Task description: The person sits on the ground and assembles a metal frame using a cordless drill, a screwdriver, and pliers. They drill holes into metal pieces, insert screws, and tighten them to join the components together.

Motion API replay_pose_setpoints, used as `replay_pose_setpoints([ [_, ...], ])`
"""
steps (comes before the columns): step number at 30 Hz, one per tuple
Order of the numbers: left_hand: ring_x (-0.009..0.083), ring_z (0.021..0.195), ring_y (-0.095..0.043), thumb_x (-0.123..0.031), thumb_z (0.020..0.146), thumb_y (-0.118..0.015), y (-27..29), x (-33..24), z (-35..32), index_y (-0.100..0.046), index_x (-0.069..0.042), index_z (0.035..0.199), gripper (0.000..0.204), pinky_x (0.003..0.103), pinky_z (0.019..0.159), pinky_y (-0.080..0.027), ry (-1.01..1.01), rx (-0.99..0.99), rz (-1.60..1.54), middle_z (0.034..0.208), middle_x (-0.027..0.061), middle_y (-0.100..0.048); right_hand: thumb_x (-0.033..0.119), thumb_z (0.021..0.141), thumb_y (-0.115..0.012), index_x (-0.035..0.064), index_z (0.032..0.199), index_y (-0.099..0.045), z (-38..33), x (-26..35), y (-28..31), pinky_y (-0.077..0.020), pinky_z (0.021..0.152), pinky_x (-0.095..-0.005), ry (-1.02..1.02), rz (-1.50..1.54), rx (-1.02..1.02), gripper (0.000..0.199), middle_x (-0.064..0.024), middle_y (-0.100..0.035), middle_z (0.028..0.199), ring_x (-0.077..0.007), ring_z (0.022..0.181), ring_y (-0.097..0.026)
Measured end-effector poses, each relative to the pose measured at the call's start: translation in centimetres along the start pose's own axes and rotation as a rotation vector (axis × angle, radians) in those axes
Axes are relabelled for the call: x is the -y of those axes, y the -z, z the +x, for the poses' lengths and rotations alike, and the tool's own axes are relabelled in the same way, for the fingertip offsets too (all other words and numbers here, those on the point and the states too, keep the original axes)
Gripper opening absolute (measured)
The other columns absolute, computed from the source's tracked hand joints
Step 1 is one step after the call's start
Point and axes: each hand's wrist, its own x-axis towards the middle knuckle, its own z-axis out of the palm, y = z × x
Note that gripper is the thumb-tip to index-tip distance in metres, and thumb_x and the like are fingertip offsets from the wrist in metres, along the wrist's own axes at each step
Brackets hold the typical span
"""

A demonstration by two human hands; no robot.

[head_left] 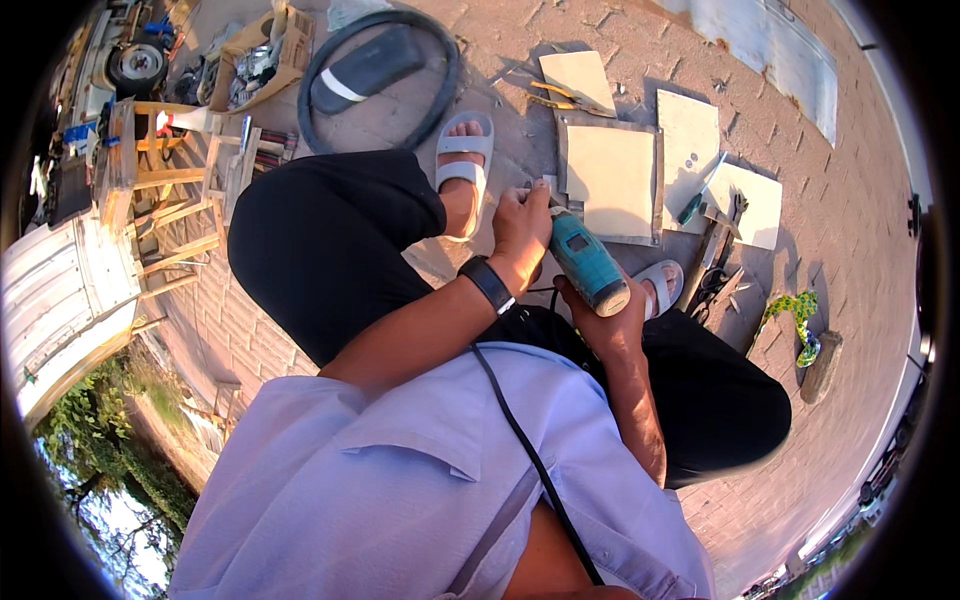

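A teal power drill (pixel 585 262) with a dark patch on its body is held in front of my lap, its nose pointing away from me. My right hand (pixel 617 318) is closed around it from below, near the rear end; the grip itself is hidden. At the drill's nose, my left hand (pixel 522 232) is closed with thumb and fingers pinched together. What sits between those fingers is too small to make out. Just beyond them lies a pale square panel (pixel 607 180) with a dark metal frame on the paving.
Tan boards (pixel 690 135) lie around the framed panel. Pliers (pixel 555 95), a screwdriver (pixel 692 207) and a wrench (pixel 738 208) rest among them. A black rubber ring (pixel 448 90) is at the far left, beside a cardboard box (pixel 290 60) and a wooden stool (pixel 165 180). A black cable (pixel 510 415) crosses my shirt.
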Motion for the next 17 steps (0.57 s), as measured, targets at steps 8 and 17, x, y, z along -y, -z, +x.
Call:
replay_pose_setpoints([
  [8, 0.0244, 0.086, -0.067, -0.038, 0.094, -0.069, 0.0, 1.8, 2.3, -0.063, 0.006, 0.103, 0.045, 0.036, 0.080, -0.052, 0.019, -0.025, 0.050, 0.091, 0.0161, -0.070, 0.013, 0.078, -0.085, 0.0026, 0.107, -0.070, 3.8, -2.2, -0.4, -0.0563, 0.076, -0.0373, -0.062, 0.147, 0.088, 0.035, -0.0164, -0.074, 0.093, -0.0322, 0.084, -0.074],
  [17, 0.0133, 0.080, -0.065, -0.030, 0.095, -0.073, -2.4, -3.6, 5.2, -0.062, 0.006, 0.112, 0.042, 0.027, 0.068, -0.053, 0.235, -0.017, -0.015, 0.096, 0.0115, -0.069, 0.006, 0.077, -0.088, -0.0002, 0.108, -0.072, 10.9, -3.5, 1.3, -0.0558, 0.077, -0.0312, -0.374, 0.249, 0.292, 0.035, -0.0085, -0.076, 0.096, -0.0140, 0.083, -0.070],
])
